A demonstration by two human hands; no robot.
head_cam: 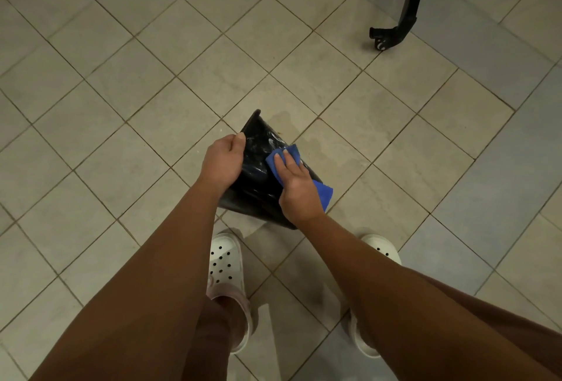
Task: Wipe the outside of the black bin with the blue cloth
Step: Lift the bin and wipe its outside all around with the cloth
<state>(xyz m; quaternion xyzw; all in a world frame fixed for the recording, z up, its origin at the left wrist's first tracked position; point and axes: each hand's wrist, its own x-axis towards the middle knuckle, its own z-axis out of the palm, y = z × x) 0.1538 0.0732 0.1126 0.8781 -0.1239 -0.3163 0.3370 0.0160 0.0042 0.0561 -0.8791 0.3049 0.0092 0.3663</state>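
Note:
The black bin [258, 164] is tipped over above the tiled floor, its glossy outer wall facing up and its rim pointing away from me. My left hand [223, 160] grips its left edge, thumb on the wall. My right hand [296, 187] presses the blue cloth [284, 157] flat against the bin's right side; a fold of the cloth sticks out below the palm on the right. The bin's near end is hidden behind my wrists.
Beige floor tiles [152, 76] run diagonally all around. A black metal leg with a foot [395, 30] stands at the far right. My feet in white perforated clogs [226, 262] are right below the bin.

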